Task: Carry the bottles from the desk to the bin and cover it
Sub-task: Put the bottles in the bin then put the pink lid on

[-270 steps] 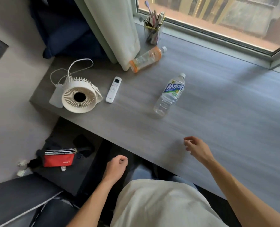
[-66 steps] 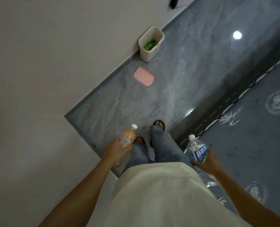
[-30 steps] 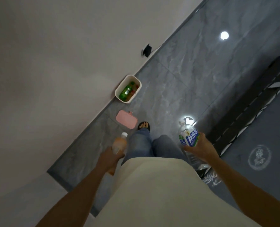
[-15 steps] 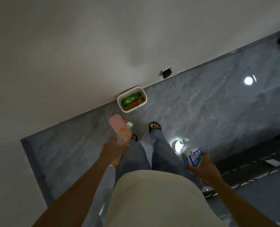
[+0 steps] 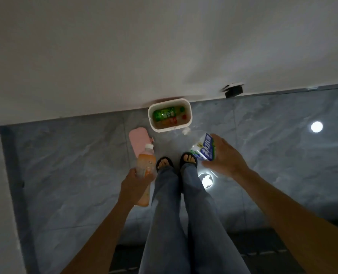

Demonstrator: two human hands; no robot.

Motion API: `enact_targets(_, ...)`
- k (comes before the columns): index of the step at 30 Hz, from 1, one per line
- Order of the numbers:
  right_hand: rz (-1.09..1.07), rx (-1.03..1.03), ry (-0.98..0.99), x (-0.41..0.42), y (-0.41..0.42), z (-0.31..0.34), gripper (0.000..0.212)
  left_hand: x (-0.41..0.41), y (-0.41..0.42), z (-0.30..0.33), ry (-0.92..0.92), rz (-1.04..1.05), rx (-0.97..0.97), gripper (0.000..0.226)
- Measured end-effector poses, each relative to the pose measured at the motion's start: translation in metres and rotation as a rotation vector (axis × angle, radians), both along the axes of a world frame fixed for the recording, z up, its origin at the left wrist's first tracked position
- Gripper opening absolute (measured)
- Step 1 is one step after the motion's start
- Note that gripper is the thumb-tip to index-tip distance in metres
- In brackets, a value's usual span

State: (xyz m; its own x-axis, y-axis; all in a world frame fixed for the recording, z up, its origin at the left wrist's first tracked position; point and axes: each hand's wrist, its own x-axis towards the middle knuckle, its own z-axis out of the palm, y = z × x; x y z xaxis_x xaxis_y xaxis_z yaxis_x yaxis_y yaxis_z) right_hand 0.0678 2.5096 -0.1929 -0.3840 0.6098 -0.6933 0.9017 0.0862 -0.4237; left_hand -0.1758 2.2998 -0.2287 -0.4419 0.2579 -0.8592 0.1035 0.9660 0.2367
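I'm standing at the open bin (image 5: 170, 115), left hand (image 5: 133, 182) clamped on the orange bottle (image 5: 144, 171), right hand (image 5: 223, 157) gripping the clear bottle (image 5: 202, 148) near its rim. Neither's dropped in yet, and the pink lid (image 5: 139, 141) is lying on the floor beside it.

Open-topped bin (image 5: 189, 112) against the wall (image 5: 164, 46), mouth unobstructed from above. Green bottle (image 5: 163, 114) already filling its far half. Pink lid (image 5: 139, 142) flat on the floor just beside, left.
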Motion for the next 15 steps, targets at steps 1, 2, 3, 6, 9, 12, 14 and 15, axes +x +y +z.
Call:
enact_targets(1,0.051,0.032,0.029,-0.015,0.009,-0.021,0.079,-0.003,0.009,-0.022,0.006,0.026,0.031,0.068)
enact_targets(2,0.108,0.064,0.047,-0.029,0.017,-0.043,0.079,-0.007,0.019,-0.043,0.016,0.046,0.060,0.065)
enact_targets(3,0.164,0.098,0.051,-0.043,0.025,-0.065,0.079,-0.010,0.029,-0.066,0.029,0.063,0.089,0.062)
enact_targets(6,0.340,0.220,0.037,-0.081,0.046,-0.135,0.086,-0.021,0.057,-0.135,0.068,0.112,0.160,0.060)
enact_targets(9,0.471,0.333,0.028,-0.112,0.061,-0.203,0.091,-0.028,0.081,-0.194,0.123,0.159,0.252,0.062)
enact_targets(12,0.586,0.361,-0.005,-0.135,0.070,-0.263,0.095,-0.031,0.098,-0.244,0.159,0.190,0.350,0.062)
enact_targets(14,0.634,0.380,-0.018,-0.145,0.073,-0.296,0.095,-0.031,0.106,-0.273,0.175,0.199,0.389,0.059)
enact_targets(15,0.636,0.413,-0.015,-0.149,0.075,-0.310,0.093,-0.031,0.110,-0.285,0.183,0.203,0.411,0.056)
